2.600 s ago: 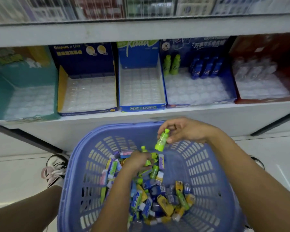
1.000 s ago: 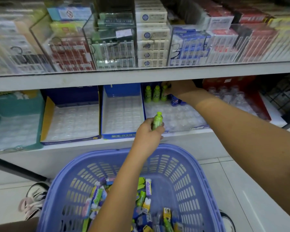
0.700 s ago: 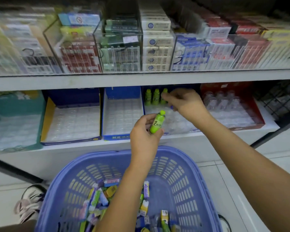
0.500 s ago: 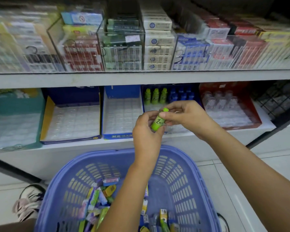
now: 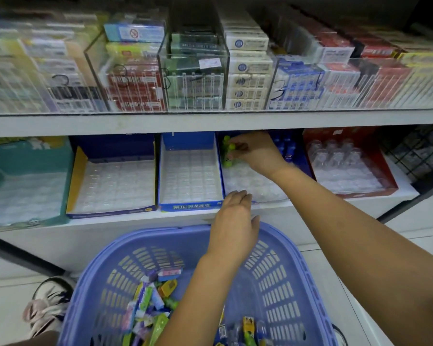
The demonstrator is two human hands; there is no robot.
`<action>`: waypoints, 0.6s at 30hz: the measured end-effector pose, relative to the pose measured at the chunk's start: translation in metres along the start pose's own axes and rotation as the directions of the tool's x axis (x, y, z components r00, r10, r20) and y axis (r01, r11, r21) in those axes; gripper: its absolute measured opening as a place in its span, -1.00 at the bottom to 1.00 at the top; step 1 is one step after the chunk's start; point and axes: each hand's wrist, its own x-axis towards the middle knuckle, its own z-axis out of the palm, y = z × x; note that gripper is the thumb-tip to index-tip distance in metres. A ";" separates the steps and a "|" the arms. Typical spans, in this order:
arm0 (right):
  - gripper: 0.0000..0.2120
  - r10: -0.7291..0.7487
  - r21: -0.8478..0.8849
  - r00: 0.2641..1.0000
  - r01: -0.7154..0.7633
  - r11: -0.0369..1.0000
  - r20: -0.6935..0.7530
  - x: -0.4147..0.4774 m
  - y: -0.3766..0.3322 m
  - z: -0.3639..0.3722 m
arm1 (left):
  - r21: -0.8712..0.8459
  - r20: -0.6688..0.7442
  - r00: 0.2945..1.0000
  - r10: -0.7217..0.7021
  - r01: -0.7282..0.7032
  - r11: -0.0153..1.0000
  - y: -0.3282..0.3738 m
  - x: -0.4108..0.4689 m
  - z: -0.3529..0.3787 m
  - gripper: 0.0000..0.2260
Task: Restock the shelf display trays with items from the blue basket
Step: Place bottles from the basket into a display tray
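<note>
My right hand reaches into the dark blue display tray on the lower shelf and pinches a small green bottle upright at the tray's back left. Other green bottles stand just behind it, partly hidden by the fingers. Blue bottles stand further right in the same tray. My left hand hovers with relaxed fingers and holds nothing, above the far rim of the blue basket. The basket holds several small colourful packets and bottles.
Left of the dark blue tray stand a blue-and-white tray, a navy and yellow tray and a teal tray, all showing bare clear inserts. A red tray with clear bottles is on the right. Boxed goods fill the upper shelf. A shoe is at lower left.
The green bottle passed from my left hand to my right hand, which carried it back into the dark blue tray. My left hand let go and dropped towards the basket rim.
</note>
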 end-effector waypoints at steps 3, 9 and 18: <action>-0.66 0.010 -0.064 0.999 -0.007 0.998 0.046 0.005 0.001 0.001 | 0.006 0.002 1.000 0.013 -0.013 1.000 -0.002 0.001 0.000 -0.54; -0.69 0.042 -0.187 0.995 -0.023 0.982 0.094 0.007 -0.007 0.003 | -0.002 0.012 0.999 0.036 -0.036 0.999 -0.004 0.001 -0.001 -0.55; -0.87 0.045 -0.079 0.992 -0.055 0.995 -0.119 -0.057 -0.017 0.004 | -0.215 -0.121 0.987 -0.106 0.078 0.973 -0.041 -0.040 -0.001 -0.81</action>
